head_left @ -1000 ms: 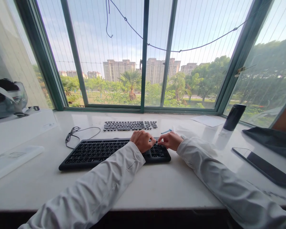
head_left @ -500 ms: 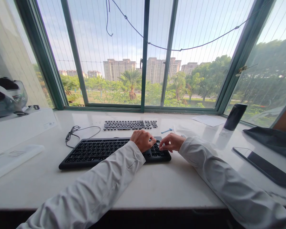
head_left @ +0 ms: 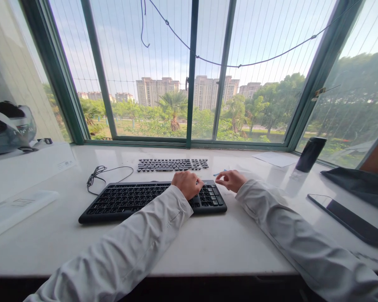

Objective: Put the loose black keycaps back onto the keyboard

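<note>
A black keyboard lies flat on the desk, most of its sockets bare. At its right end, the number pad carries some keycaps. My left hand rests over the keyboard just left of the number pad, fingers curled together; whatever is in them is too small or hidden to name. Just off the keyboard's right back corner is my right hand, thumb and forefinger apart with nothing visible between them. Behind the keyboard, loose black keycaps are laid out in keyboard order. A blue tool lies partly behind my right hand.
A coiled cable sits left of the keyboard. Rightward are a phone-like dark slab, a black cylinder, a dark cloth and white paper. A helmet tops a white box at left.
My right hand has lifted off the number pad and moved right and slightly back, its fingers leaving the keys. My left hand has barely moved.
</note>
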Tool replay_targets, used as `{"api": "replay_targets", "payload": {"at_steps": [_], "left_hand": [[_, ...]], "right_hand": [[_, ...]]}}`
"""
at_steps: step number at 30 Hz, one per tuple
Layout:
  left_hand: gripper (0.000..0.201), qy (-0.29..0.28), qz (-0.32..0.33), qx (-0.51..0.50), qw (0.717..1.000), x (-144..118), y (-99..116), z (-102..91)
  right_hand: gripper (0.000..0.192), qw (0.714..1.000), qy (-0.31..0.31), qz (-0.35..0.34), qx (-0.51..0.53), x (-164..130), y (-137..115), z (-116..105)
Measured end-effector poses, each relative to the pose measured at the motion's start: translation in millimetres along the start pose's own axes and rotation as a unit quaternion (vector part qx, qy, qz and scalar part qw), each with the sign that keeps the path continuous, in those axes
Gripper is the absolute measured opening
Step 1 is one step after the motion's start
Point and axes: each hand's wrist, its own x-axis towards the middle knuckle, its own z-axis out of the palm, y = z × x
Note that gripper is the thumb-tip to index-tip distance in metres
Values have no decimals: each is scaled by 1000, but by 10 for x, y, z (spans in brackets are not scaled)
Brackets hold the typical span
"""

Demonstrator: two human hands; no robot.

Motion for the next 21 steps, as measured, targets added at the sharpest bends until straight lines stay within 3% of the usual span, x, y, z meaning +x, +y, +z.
{"api": "replay_targets", "payload": {"at_steps": [8, 21], "left_hand": [[51, 27, 5, -5, 1000, 12, -12, -28], [51, -28, 11, -13, 999, 14, -41, 14]], "right_hand": [[45, 987, 59, 112, -98, 27, 167, 33], [43, 958, 86, 163, -221, 102, 147, 120]]}}
